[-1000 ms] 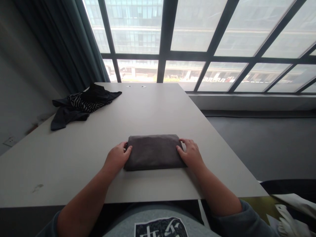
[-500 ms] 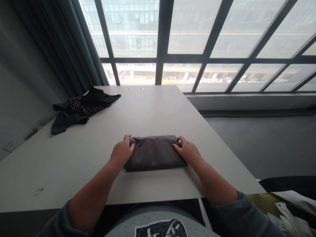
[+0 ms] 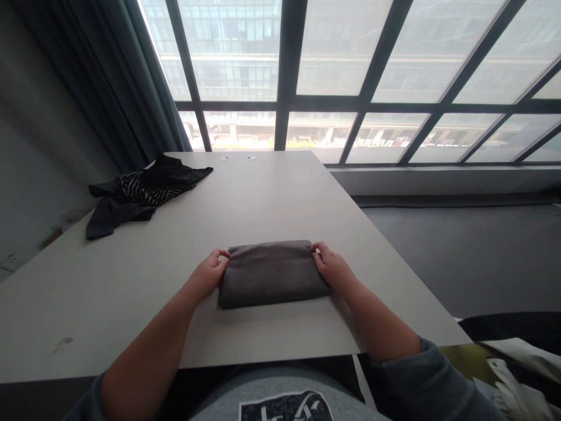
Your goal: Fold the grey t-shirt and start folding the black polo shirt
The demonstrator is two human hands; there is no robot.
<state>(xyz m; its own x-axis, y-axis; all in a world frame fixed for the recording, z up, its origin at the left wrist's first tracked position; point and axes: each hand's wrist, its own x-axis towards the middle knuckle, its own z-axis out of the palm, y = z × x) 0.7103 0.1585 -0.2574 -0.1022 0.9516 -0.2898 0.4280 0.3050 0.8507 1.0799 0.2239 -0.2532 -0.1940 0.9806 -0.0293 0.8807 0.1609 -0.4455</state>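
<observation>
A dark grey cloth (image 3: 272,272), folded into a neat rectangle, lies flat on the white table (image 3: 272,199) near its front edge. My left hand (image 3: 207,275) rests against the cloth's left end, fingers curled at the far left corner. At the right end my right hand (image 3: 331,268) does the same, fingertips on the far right corner. Both hands touch the cloth's ends; the cloth stays flat on the table.
A crumpled heap of dark clothes (image 3: 135,190), one piece with white stripes, lies at the table's far left. Two small round caps (image 3: 239,158) sit at the far edge. A large window and dark curtain (image 3: 100,76) stand behind; grey floor lies to the right.
My hands slid from over the cloth's end edges out to its far corners. The cloth stays put. The camera shifted slightly.
</observation>
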